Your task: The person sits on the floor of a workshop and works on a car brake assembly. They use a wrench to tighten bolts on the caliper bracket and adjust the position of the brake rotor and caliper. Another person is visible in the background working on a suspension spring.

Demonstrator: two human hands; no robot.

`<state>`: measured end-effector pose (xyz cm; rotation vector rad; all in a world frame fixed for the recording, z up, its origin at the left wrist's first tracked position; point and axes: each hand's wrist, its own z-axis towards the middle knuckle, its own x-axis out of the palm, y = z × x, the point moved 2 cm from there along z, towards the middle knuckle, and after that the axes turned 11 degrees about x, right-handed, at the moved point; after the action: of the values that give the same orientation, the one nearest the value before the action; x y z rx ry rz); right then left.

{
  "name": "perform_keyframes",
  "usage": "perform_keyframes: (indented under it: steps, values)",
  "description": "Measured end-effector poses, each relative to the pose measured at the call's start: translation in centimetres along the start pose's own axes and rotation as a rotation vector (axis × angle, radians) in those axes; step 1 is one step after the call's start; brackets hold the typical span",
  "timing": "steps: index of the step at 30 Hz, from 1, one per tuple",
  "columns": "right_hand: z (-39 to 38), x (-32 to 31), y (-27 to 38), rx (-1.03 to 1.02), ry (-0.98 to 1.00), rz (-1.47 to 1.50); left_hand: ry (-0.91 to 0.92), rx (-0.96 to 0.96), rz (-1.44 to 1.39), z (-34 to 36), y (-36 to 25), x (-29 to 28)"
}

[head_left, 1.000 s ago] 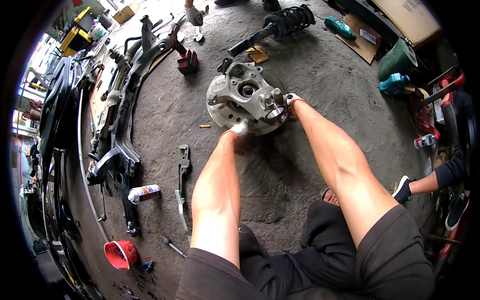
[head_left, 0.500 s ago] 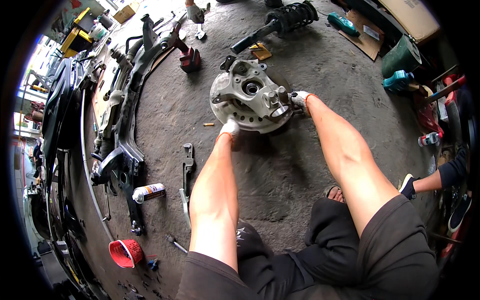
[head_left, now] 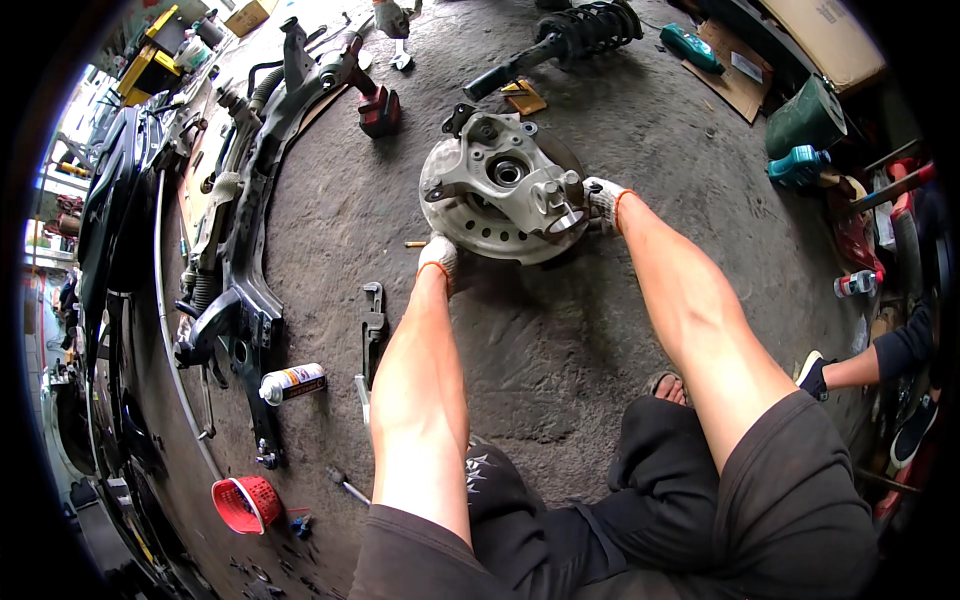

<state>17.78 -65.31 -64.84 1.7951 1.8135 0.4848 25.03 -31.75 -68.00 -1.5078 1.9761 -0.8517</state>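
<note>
A steering knuckle [head_left: 510, 172] with its brake disc and pale dust shield lies on the floor ahead of me, hub bore facing up. My left hand [head_left: 438, 254], in a whitish knit glove with an orange cuff, is closed at the near left rim of the shield. On the right side, my right hand [head_left: 605, 203], gloved alike, grips the assembly's edge beside the caliper bracket. The fingertips of both hands are partly hidden by the part. A small brass-coloured pin [head_left: 415, 244] lies just left of my left glove.
Left are a subframe [head_left: 255, 230], a spray can [head_left: 293, 384], a pipe wrench [head_left: 373, 325] and a red basket [head_left: 246, 504]. Beyond lie a cordless impact wrench [head_left: 379, 110] and a strut [head_left: 570, 45]. Another person's gloved hand [head_left: 392, 18] holds a wrench; someone's foot [head_left: 815, 374] is at right.
My left hand has shifted left along the shield's near rim. My right hand stays at the right edge, and the knuckle looks almost unmoved.
</note>
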Motion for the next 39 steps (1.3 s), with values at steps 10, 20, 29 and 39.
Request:
perform_keyframes:
  steps: [10, 20, 29, 39]
  values:
    - [1.2, -1.8, -3.0, 0.001, -0.028, 0.273, 0.088, -0.070, -0.128, -2.9, -2.8, 1.5]
    - [-2.1, 1.2, 0.1, -0.045, 0.097, 0.325, 0.112, -0.057, -0.219, -0.9, -2.1, 0.3]
    - [-0.3, 2.1, 0.2, 0.039, -0.104, 0.405, 0.063, -0.033, -0.131, -0.4, -2.0, 0.1]
    - [2.2, 2.1, -1.8, 0.009, -0.201, 0.500, 0.044, -0.034, 0.000, -0.2, -1.7, -1.2]
